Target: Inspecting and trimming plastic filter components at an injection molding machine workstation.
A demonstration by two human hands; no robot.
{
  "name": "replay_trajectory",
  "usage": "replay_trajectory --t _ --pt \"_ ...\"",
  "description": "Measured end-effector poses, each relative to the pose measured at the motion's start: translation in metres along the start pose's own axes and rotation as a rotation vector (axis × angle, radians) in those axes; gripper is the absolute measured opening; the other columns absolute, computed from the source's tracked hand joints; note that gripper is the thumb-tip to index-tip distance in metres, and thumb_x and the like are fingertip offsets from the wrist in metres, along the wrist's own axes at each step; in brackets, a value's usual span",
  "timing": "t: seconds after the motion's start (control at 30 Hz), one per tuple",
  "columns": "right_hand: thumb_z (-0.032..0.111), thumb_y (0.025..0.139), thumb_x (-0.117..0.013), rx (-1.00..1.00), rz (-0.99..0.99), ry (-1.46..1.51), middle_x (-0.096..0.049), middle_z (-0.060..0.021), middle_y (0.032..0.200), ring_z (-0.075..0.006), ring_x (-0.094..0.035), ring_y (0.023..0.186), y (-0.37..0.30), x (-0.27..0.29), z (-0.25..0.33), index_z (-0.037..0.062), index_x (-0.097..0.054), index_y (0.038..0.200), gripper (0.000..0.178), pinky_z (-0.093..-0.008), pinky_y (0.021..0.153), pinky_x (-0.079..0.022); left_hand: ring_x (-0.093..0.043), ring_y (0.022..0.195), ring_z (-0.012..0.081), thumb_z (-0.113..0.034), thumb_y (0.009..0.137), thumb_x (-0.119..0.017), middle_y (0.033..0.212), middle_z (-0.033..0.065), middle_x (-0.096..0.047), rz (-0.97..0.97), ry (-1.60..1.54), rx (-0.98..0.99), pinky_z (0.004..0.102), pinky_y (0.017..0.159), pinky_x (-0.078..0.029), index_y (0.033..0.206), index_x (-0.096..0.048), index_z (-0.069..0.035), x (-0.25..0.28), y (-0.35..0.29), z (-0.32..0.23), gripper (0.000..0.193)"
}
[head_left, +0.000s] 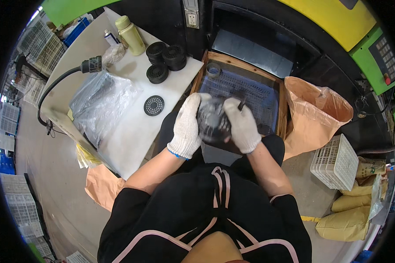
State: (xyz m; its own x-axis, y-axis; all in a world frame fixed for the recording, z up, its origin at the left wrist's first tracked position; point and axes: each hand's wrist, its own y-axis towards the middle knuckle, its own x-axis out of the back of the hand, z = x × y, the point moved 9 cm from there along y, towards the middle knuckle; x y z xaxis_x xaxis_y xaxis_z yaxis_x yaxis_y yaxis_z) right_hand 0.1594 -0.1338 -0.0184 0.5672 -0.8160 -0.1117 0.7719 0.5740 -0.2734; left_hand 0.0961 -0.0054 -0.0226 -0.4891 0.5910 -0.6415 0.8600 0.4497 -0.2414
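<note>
Both hands wear white knitted gloves and meet in front of my body. My left hand (187, 127) grips the left side of a round black slotted plastic part (214, 122), which is smeared by motion. Closed at the part's right side, my right hand (242, 126) has a thin dark stick-like tool (241, 105) poking out above its fingers; its kind cannot be made out. On the white table to the left lies a flat black perforated disc (154, 105). Behind it stand several round black grilled parts (157, 73), some of them stacked.
A blue mesh crate (250, 87) in a wooden frame (245, 65) lies beyond my hands, under the machine opening. An open brown paper bag (314, 118) and white basket (335, 162) stand right. On the white table (131, 149) are clear plastic bags (103, 103) and a yellow-green bottle (131, 37).
</note>
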Motion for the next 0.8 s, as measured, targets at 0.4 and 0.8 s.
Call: replay_trajectory --t 0.4,0.8 --pt "0.031 0.103 -0.052 0.129 0.099 0.377 -0.063 -0.0010 0.084 -0.0148 -0.059 0.078 0.011 -0.013 -0.018 0.0032 -0.062 0.108 0.030 -0.0301 0.075 -0.051 -0.055 0.070 0.0094 -0.031 0.103 -0.052 0.080 0.0014 -0.061 -0.015 0.365 -0.082 0.0263 0.065 -0.047 0.087 -0.062 -0.006 0.002 0.011 -0.006 0.031" --pt "0.041 0.102 -0.049 -0.163 0.242 0.439 -0.066 -0.0091 0.075 -0.0183 -0.060 0.043 0.006 -0.045 -0.040 0.0026 -0.059 0.106 0.040 -0.0274 0.032 -0.045 -0.059 0.075 0.0071 -0.023 0.101 -0.059 0.082 -0.0019 -0.062 0.062 0.105 0.030 0.0238 0.069 -0.050 0.096 -0.063 -0.008 0.025 0.007 0.018 0.017"
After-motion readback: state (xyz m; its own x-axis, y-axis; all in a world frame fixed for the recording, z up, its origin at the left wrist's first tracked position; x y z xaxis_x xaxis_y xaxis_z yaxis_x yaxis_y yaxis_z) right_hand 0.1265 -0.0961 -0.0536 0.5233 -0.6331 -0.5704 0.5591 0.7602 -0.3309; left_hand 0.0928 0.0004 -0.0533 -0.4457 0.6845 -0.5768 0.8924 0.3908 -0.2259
